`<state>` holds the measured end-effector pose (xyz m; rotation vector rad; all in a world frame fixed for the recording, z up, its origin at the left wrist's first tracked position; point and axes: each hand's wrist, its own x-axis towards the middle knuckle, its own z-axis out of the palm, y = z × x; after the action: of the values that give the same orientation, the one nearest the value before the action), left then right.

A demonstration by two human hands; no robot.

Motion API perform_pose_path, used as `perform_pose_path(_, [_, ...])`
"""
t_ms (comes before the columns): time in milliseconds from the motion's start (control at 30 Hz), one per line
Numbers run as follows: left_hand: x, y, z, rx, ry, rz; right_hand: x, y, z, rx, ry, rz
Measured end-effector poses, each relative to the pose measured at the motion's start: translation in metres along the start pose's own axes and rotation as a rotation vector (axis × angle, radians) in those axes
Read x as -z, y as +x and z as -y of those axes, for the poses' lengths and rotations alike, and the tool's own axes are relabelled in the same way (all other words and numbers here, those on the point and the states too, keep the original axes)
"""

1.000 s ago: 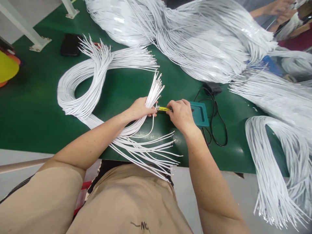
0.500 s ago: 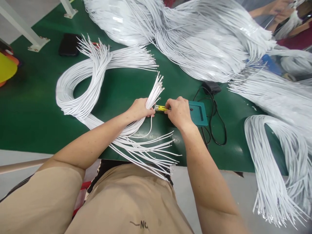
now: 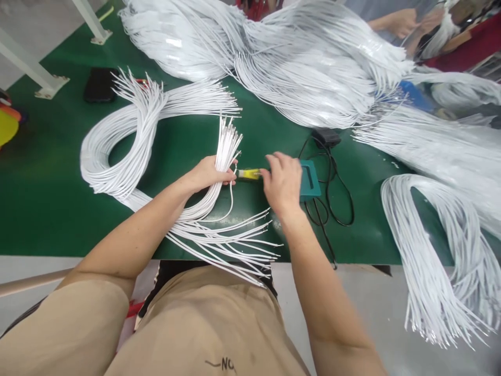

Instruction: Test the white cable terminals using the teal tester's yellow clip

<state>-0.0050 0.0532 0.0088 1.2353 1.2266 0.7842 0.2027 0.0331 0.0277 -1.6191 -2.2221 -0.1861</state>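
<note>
My left hand [image 3: 213,172] is closed around a bundle of white wires [image 3: 227,143], whose metal-tipped ends fan upward above the fist. One wire loops down apart from the rest beside its fingers. From those fingers a small yellow tool [image 3: 249,174] sticks out to the right, with a thin end pointing at my right hand [image 3: 284,180]. That hand is slightly blurred, its thumb and fingers spread, the thumb close to the tool's thin end; whether they touch I cannot tell. Right behind it lies a teal tray-like device [image 3: 311,180]. More loose wire ends [image 3: 242,245] spread below the left hand.
A curled wire bundle [image 3: 94,151] lies left, near a black case [image 3: 99,84]. Big wire heaps [image 3: 305,68] cover the back. A black adapter [image 3: 326,137] trails its cable. Another bundle [image 3: 422,261] hangs over the front edge. A co-worker's hands [image 3: 407,23] are at upper right.
My right hand's fingers have opened away from the yellow tool's end, which they were pinching. The left hand keeps the wires, now more upright. The whole view has shifted slightly.
</note>
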Motion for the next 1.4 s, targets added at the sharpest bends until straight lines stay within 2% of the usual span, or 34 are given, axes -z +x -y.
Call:
perform_pose_path(67, [0.000,0.000,0.000,-0.007,-0.079,0.025,0.005,-0.011,0.020,0.250,0.157,0.083])
perform_pose_path(133, [-0.002,-0.001,0.000,0.011,-0.144,0.061,0.006,-0.024,0.040,0.526,0.185,0.201])
perform_pose_path(200, [-0.004,-0.001,-0.002,0.029,-0.172,0.081,0.004,-0.036,0.055,0.603,0.119,0.234])
perform_pose_path(333, [-0.007,-0.004,-0.004,0.055,-0.189,0.027,0.006,-0.055,0.072,0.503,0.058,0.342])
perform_pose_path(500, [-0.010,-0.013,-0.012,0.081,-0.220,-0.047,0.022,-0.087,0.094,0.281,0.193,0.468])
perform_pose_path(600, [-0.013,-0.018,-0.016,0.063,-0.233,-0.077,0.025,-0.108,0.105,0.241,0.191,0.423])
perform_pose_path(667, [-0.014,-0.020,-0.017,0.052,-0.267,-0.079,0.023,-0.119,0.107,0.267,0.162,0.367])
perform_pose_path(933, [-0.026,-0.038,-0.014,0.178,-0.692,-0.069,0.010,-0.127,0.071,0.525,0.258,0.312])
perform_pose_path(1033, [-0.028,-0.049,-0.020,0.163,-0.840,-0.108,0.006,-0.125,0.060,0.620,0.262,0.301])
perform_pose_path(1133, [-0.031,-0.054,-0.026,0.119,-0.894,-0.129,0.006,-0.119,0.046,0.649,0.289,0.312])
perform_pose_path(1233, [-0.037,-0.051,-0.027,0.100,-0.830,-0.174,0.019,-0.100,0.017,0.557,0.333,0.291])
perform_pose_path(1267, [-0.039,-0.048,-0.026,0.105,-0.797,-0.190,0.026,-0.091,0.002,0.484,0.316,0.240])
perform_pose_path(1333, [-0.041,-0.040,-0.022,0.109,-0.730,-0.194,0.041,-0.069,-0.032,0.340,0.202,0.143])
perform_pose_path(1400, [-0.042,-0.032,-0.018,0.123,-0.665,-0.177,0.050,-0.044,-0.066,0.239,0.059,0.154])
